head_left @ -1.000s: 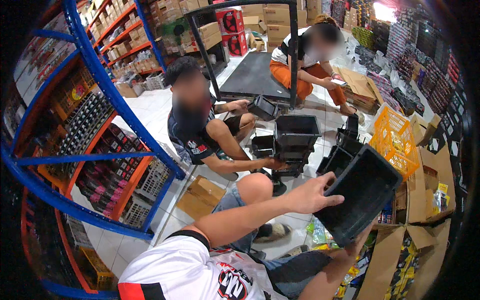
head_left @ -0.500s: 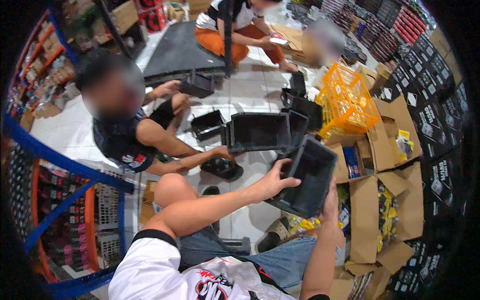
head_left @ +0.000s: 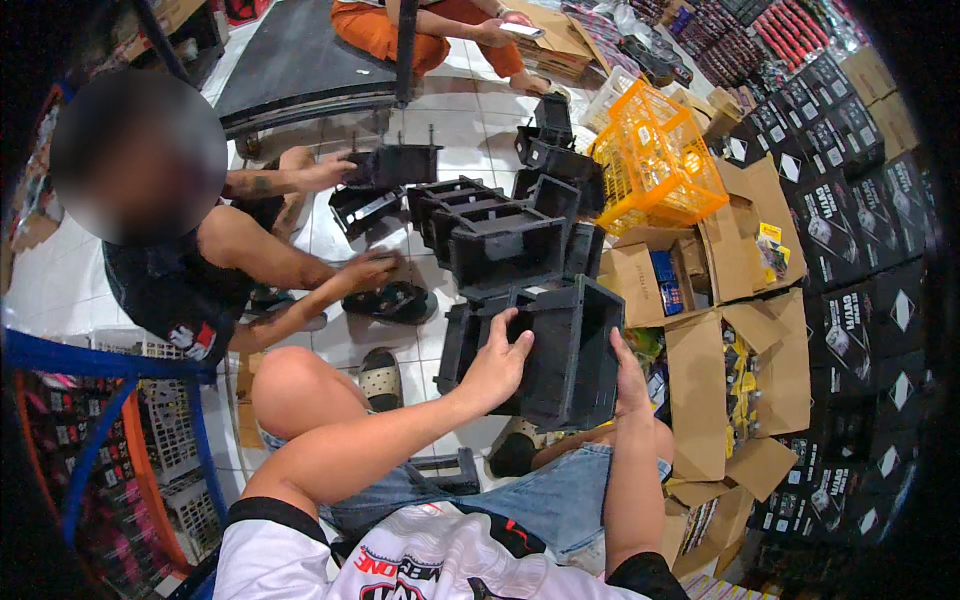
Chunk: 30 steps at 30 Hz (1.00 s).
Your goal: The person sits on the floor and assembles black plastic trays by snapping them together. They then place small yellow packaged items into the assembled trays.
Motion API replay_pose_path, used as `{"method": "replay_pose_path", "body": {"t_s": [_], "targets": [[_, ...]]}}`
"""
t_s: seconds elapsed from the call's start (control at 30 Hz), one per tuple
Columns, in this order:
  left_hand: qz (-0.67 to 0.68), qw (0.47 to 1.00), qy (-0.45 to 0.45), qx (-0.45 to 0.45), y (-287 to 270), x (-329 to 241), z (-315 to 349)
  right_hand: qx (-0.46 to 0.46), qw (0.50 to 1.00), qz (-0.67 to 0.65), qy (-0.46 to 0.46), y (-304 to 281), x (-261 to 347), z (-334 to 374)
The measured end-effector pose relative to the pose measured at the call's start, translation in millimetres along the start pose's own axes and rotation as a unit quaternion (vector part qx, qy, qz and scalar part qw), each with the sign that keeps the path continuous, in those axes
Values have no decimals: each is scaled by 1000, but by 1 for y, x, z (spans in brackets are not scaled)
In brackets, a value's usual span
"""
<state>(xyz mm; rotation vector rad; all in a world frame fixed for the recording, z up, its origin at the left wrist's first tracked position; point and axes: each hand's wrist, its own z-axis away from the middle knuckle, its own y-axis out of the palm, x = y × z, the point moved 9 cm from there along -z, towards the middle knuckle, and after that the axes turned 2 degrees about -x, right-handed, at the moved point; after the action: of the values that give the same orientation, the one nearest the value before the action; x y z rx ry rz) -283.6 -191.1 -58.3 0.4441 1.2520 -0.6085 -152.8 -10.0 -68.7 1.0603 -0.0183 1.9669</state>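
Note:
In front of my knees I hold a black plastic bin (head_left: pixel 572 350) between both hands, tipped so that its side faces me. My left hand (head_left: pixel 492 368) grips its left part with the fingers curled over an edge. On the opposite side my right hand (head_left: pixel 630 378) presses against the end wall, fingers partly hidden behind it. Just beyond stands a row of similar black bins (head_left: pixel 505 245) on the floor; the held bin overlaps it in view. To the left, a crouching person's hand (head_left: pixel 322 174) touches another black bin (head_left: pixel 398 165); their other hand (head_left: pixel 372 270) is nearer me.
On the right are a yellow-orange plastic crate (head_left: pixel 660 165) and opened cardboard boxes (head_left: pixel 697 395) with small packages. Stacked black cartons (head_left: pixel 850 330) line the far right. A blue rack beam (head_left: pixel 105 362) is at left. At the back sits a person in orange trousers (head_left: pixel 375 35).
The bin in my hands has turned from showing its inside to showing its side, and is a little further left. The crouching person's near hand has left the bin row.

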Motion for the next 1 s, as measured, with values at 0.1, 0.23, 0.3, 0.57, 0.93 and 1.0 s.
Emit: {"method": "replay_pose_path", "body": {"t_s": [0.1, 0.23, 0.3, 0.57, 0.93, 1.0], "targets": [[-58, 998, 29, -10, -7, -26, 0, 75, 997, -22, -11, 8, 10, 14], [-195, 956, 216, -25, -19, -86, 2, 4, 1000, -3, -26, -24, 16, 31], [-285, 909, 304, -15, -15, -105, 7, -19, 997, 24, -76, -42, 22, 44], [-225, 913, 310, 141, 24, -93, 23, -15, 998, -42, -40, -76, -7, 60], [-338, 833, 370, 235, 48, -69, 41, -31, 969, 209, -125, -97, -2, 46], [-348, 822, 369, 260, 51, -60, 46, -51, 945, 259, -192, -97, 13, 52]]}}
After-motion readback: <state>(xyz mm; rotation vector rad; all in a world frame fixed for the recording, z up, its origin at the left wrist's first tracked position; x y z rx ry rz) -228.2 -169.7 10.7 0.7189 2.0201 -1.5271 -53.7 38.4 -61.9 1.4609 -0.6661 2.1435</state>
